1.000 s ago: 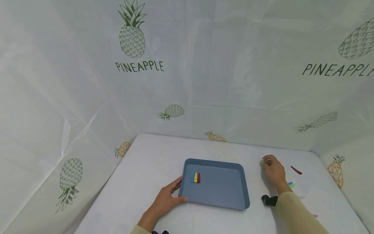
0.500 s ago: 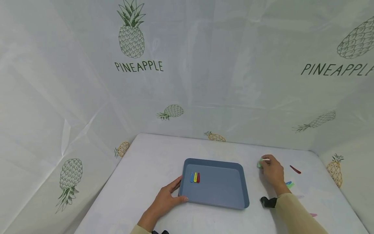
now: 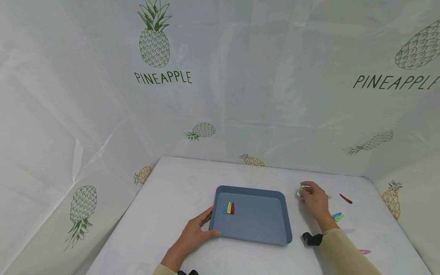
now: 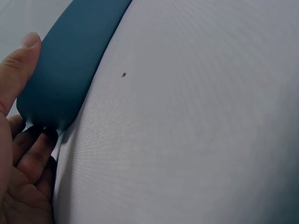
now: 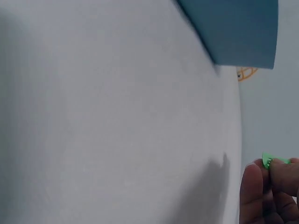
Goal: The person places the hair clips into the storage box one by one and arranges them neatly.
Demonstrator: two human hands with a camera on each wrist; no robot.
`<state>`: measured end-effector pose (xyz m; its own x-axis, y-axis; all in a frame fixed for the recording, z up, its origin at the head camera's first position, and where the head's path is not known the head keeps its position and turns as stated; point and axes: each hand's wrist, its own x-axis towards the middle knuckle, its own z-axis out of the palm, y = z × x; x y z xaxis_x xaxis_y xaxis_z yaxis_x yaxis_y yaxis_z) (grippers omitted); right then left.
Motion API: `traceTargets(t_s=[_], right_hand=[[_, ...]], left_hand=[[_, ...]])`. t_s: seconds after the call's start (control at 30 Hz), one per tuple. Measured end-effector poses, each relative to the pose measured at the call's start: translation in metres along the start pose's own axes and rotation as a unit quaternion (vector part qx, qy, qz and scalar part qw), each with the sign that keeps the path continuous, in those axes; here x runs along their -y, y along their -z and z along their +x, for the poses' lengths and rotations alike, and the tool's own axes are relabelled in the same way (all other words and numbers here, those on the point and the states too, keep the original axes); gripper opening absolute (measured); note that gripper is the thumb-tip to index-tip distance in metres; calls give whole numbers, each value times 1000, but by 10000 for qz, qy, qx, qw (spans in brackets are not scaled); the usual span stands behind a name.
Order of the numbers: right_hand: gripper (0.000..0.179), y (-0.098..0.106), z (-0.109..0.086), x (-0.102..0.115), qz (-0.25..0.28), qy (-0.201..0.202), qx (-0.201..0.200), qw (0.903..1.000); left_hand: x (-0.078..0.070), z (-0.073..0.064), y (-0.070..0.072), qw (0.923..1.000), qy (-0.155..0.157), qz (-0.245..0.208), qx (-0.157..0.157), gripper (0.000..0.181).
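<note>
My left hand (image 3: 193,236) holds the left side of a blue-grey tray (image 3: 259,219), thumb at the near left corner and fingers along the outer wall. In the left wrist view, the thumb and fingers sit on either side of the tray corner (image 4: 70,60). Inside the tray, a blue hair clip (image 3: 225,207), a yellow hair clip (image 3: 229,207) and a red hair clip (image 3: 232,208) lie side by side. Right of the tray, above the table, my right hand (image 3: 315,201) pinches a green hair clip (image 5: 275,160) between thumb and fingers; the fingers partly hide it.
On the table's right side lie a dark red clip (image 3: 345,198), a blue clip (image 3: 337,215) touching a light green clip (image 3: 339,218), a pale lilac clip (image 3: 349,231) and a pink clip (image 3: 364,251). A pineapple-print curtain (image 3: 275,95) rises behind the table.
My right hand has moved left towards the tray with the green hair clip, uncovering more of the clips on the right. The left hand stays at the tray.
</note>
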<state>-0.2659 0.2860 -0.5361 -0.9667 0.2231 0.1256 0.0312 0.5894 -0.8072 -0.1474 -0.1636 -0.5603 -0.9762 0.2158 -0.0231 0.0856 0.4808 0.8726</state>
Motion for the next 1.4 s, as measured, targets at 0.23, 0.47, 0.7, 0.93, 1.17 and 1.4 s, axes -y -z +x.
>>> traceTargets(t_s=[0.23, 0.47, 0.7, 0.93, 1.17, 1.4], right_hand=[[32, -1, -7, 17, 233, 172, 130, 9995], [29, -4, -16, 36, 571, 341, -17, 9978], [27, -8, -26, 53, 672, 371, 50, 9970], [26, -16, -34, 62, 717, 345, 299, 9964], [26, -27, -42, 73, 988, 353, 559, 9929], [25, -43, -47, 84, 1046, 268, 745, 9914]], left_hand=[[1, 0, 0, 10000, 13, 8, -17, 93], [1, 0, 0, 10000, 34, 12, -9, 94], [0, 0, 1, 10000, 2, 33, 6, 94], [2, 1, 0, 10000, -42, -21, 2, 93], [3, 2, 0, 9999, -43, -104, 2, 93], [4, 2, 0, 9999, -6, -148, -2, 94]])
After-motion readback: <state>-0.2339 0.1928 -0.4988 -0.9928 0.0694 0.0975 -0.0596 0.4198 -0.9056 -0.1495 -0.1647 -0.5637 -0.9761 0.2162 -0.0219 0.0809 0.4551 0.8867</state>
